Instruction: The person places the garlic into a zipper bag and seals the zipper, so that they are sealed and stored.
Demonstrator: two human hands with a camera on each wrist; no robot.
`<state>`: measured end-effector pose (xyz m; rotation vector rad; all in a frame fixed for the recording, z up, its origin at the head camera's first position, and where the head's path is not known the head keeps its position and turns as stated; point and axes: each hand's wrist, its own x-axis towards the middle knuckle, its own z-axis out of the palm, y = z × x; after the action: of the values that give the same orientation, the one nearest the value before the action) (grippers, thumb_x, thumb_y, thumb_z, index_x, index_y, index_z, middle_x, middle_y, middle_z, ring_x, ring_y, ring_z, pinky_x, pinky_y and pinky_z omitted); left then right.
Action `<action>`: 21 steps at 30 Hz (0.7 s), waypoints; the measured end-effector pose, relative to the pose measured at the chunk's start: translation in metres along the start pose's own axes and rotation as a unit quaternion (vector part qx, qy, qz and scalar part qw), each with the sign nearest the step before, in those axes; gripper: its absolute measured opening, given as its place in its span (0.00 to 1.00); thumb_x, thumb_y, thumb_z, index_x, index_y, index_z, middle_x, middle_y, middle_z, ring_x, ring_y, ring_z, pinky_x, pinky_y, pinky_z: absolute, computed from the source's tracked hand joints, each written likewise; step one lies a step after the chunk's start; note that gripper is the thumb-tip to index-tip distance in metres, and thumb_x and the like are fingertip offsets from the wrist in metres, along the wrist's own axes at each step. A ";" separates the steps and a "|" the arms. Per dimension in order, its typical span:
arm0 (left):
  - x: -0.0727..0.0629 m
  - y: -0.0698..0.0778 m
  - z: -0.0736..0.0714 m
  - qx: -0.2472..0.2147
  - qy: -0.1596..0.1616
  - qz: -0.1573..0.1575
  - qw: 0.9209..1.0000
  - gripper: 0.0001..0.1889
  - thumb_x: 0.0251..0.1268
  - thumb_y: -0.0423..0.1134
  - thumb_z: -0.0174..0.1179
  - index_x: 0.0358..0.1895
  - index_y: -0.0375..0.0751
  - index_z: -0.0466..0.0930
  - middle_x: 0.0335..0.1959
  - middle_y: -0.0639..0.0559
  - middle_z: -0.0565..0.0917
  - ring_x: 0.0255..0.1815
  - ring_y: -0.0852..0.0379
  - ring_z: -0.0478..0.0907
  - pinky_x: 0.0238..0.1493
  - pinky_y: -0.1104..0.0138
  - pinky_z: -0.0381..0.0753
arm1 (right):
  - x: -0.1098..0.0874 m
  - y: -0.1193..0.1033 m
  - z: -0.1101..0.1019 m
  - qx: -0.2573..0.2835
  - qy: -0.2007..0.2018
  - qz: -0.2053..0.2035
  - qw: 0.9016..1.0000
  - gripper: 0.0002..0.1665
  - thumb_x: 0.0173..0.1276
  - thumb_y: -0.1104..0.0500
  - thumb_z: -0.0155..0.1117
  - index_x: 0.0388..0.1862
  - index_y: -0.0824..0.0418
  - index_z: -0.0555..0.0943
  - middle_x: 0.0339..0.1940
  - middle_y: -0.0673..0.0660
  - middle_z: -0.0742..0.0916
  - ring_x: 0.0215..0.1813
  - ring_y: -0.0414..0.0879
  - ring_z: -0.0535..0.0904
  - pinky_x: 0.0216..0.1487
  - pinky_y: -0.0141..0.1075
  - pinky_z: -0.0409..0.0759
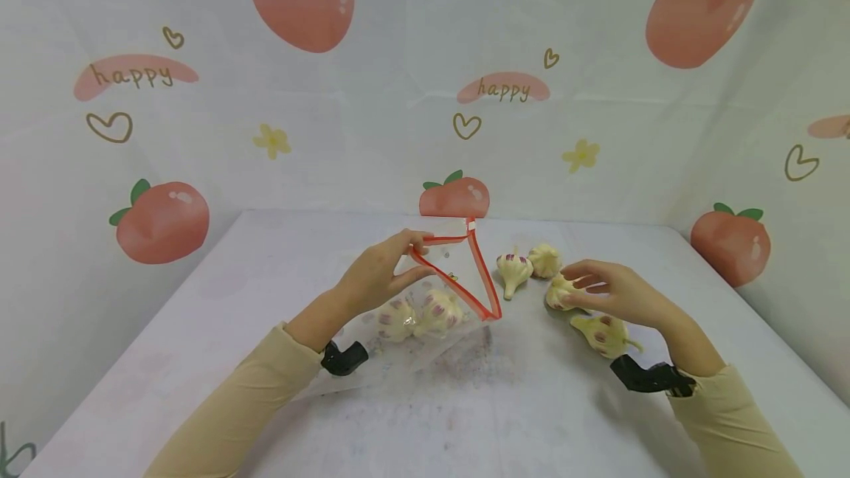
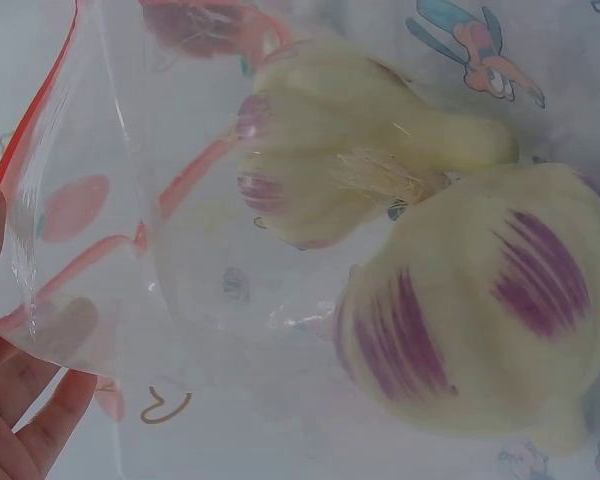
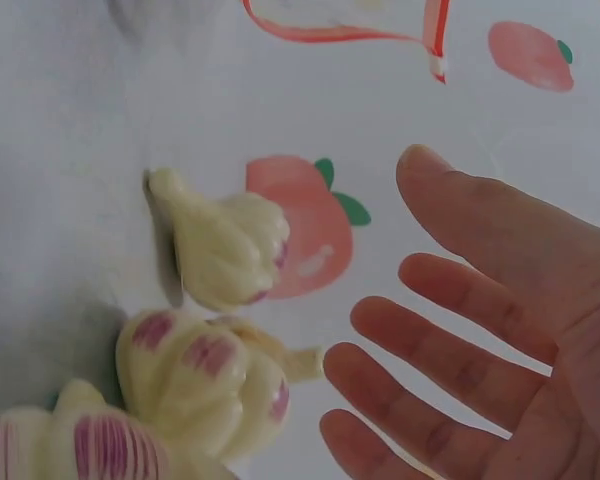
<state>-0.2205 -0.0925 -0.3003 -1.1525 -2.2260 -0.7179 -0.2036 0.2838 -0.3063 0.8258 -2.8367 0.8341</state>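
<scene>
With the thumb and fingers of my left hand [image 1: 373, 277], I pinch the rim of a clear zip bag [image 1: 487, 279] edged in red. The bag's mouth gapes toward the right. Two purple-streaked garlic bulbs [image 2: 470, 310] lie inside it, seen through the plastic. My right hand [image 1: 614, 292] reaches over a garlic bulb [image 1: 560, 292] on the table, partly hiding it. In the right wrist view its fingers [image 3: 450, 350] are spread and relaxed, with nothing between them.
Beside that bulb lie a garlic bulb with its stem toward me [image 1: 513, 271], a paler one [image 1: 546, 260] and a nearer one [image 1: 606, 336]. The white table [image 1: 465, 419] meets a printed cloth backdrop [image 1: 372, 116] at the back and sides.
</scene>
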 end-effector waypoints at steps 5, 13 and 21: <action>0.000 -0.001 0.001 -0.001 0.001 0.004 1.000 0.22 0.55 0.39 0.67 0.49 0.36 0.68 0.37 0.48 0.83 0.39 0.51 0.82 0.39 0.64 0.81 | -0.006 0.007 -0.007 0.002 -0.020 0.015 1.000 0.23 0.60 0.57 0.68 0.52 0.66 0.77 0.48 0.63 0.84 0.45 0.50 0.83 0.45 0.40 0.81; 0.000 0.001 0.001 -0.003 0.005 0.007 1.000 0.19 0.55 0.38 0.67 0.46 0.37 0.69 0.37 0.49 0.81 0.38 0.51 0.82 0.38 0.64 0.80 | -0.017 0.019 -0.014 0.032 -0.065 0.050 0.996 0.28 0.61 0.57 0.66 0.56 0.69 0.73 0.53 0.69 0.80 0.50 0.60 0.80 0.47 0.46 0.80; 0.000 0.002 0.000 0.000 0.001 0.002 1.000 0.19 0.55 0.39 0.66 0.44 0.38 0.68 0.37 0.49 0.81 0.39 0.51 0.82 0.39 0.64 0.80 | -0.024 0.027 -0.019 0.026 -0.095 0.052 0.994 0.32 0.61 0.56 0.66 0.59 0.71 0.70 0.55 0.72 0.78 0.51 0.64 0.79 0.47 0.41 0.81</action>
<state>-0.2193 -0.0915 -0.3000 -1.1566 -2.2206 -0.7180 -0.1984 0.3241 -0.3079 0.8110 -3.0605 0.8920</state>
